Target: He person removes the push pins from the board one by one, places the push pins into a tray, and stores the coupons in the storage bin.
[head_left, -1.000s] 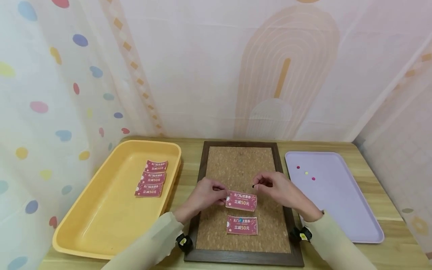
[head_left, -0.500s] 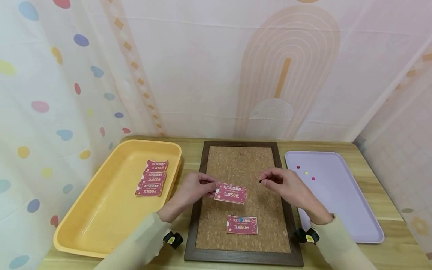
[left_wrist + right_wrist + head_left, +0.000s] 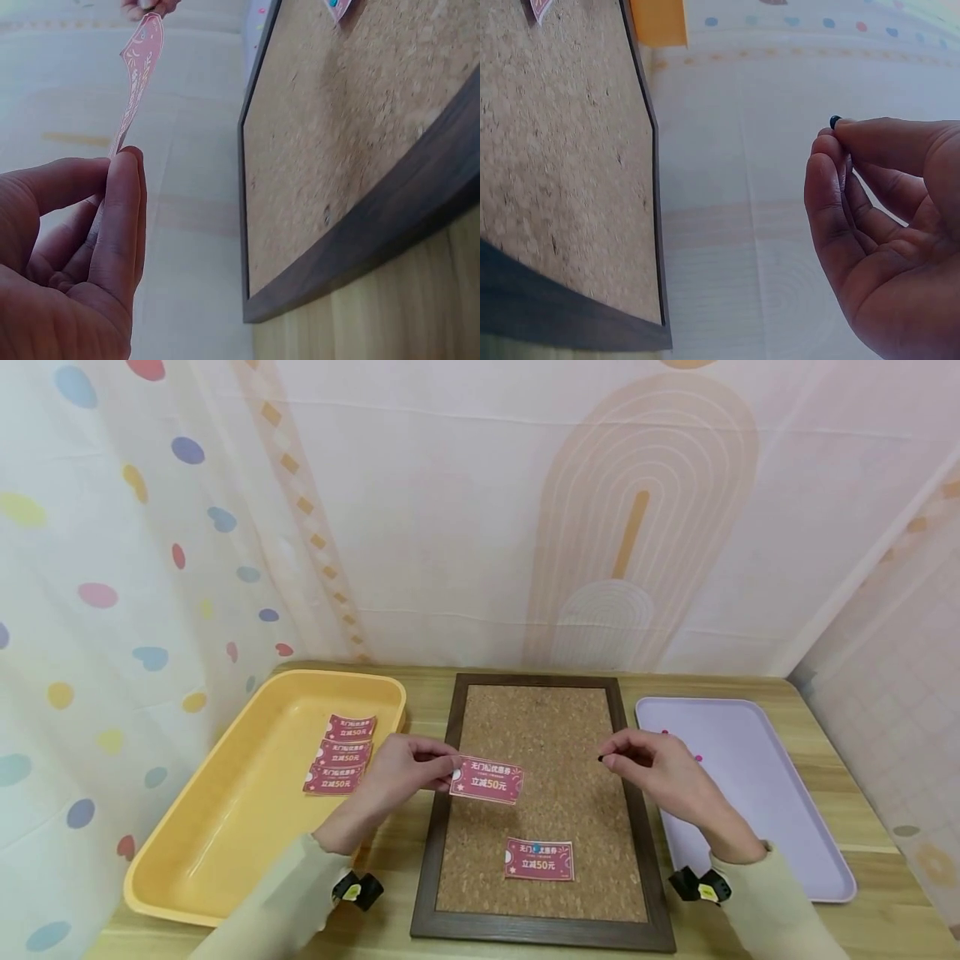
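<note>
My left hand [image 3: 401, 777] pinches a red coupon [image 3: 487, 780] by its left edge, above the corkboard. In the left wrist view the coupon [image 3: 139, 75] appears nearly edge-on and slightly bent. Over the board's right side, my right hand [image 3: 667, 772] pinches a small dark pushpin [image 3: 601, 758] between thumb and fingertips. Its rounded head shows in the right wrist view as a dark pushpin [image 3: 835, 121]. Lower on the corkboard [image 3: 540, 718] lies another red coupon [image 3: 538, 862], with a blue pushpin [image 3: 536, 848] near its top edge.
A yellow tray [image 3: 225, 860] on the left holds 3 overlapping red coupons [image 3: 341, 756]. On the right, a lilac tray [image 3: 780, 827] carries small pins [image 3: 699, 758], partly hidden by my right hand. The board's dark wooden frame [image 3: 540, 931] rests on the wooden table [image 3: 427, 702].
My left hand has moved left and away from me with its coupon, off the middle of the board. My right hand has drifted right with the pushpin, so the hands are farther apart.
</note>
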`<state>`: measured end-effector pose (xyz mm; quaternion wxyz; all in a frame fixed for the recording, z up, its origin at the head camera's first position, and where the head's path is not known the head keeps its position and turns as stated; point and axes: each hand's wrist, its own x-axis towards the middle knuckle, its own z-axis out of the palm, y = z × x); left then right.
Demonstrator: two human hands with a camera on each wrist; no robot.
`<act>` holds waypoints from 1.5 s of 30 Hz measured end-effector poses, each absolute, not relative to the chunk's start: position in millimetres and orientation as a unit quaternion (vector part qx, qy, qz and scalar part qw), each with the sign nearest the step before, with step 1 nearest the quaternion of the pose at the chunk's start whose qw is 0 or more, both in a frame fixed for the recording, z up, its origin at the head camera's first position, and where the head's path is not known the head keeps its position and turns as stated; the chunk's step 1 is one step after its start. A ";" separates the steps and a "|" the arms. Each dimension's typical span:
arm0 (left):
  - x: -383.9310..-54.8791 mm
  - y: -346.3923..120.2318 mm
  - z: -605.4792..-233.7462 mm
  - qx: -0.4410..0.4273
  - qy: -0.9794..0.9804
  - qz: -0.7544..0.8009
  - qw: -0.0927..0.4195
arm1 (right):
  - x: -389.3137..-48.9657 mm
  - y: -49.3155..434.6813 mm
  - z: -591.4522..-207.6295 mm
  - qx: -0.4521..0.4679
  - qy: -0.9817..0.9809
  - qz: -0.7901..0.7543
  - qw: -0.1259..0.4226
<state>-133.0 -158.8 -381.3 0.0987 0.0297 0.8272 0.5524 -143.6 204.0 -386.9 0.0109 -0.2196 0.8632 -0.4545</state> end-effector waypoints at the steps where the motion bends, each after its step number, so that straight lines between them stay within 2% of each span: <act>1: -133.0 -161.8 -379.8 0.030 0.827 0.553 0.098 | -143.3 205.9 -386.0 -0.218 0.863 -0.456 0.012; 13: -131.9 -209.5 -360.1 0.035 0.842 0.534 0.065 | -143.5 239.6 -383.9 -0.199 0.876 -0.438 -0.008; 20: -126.4 -243.1 -356.6 0.023 0.856 0.513 0.064 | -146.1 257.6 -392.0 -0.193 0.887 -0.420 -0.024; 34: -130.9 -296.9 -365.0 0.039 0.857 0.506 0.095 | -156.0 283.3 -400.4 -0.189 0.895 -0.402 -0.035; 45: -135.3 -328.7 -372.5 0.034 0.859 0.495 0.129 | -162.8 299.0 -408.1 -0.188 0.899 -0.395 -0.018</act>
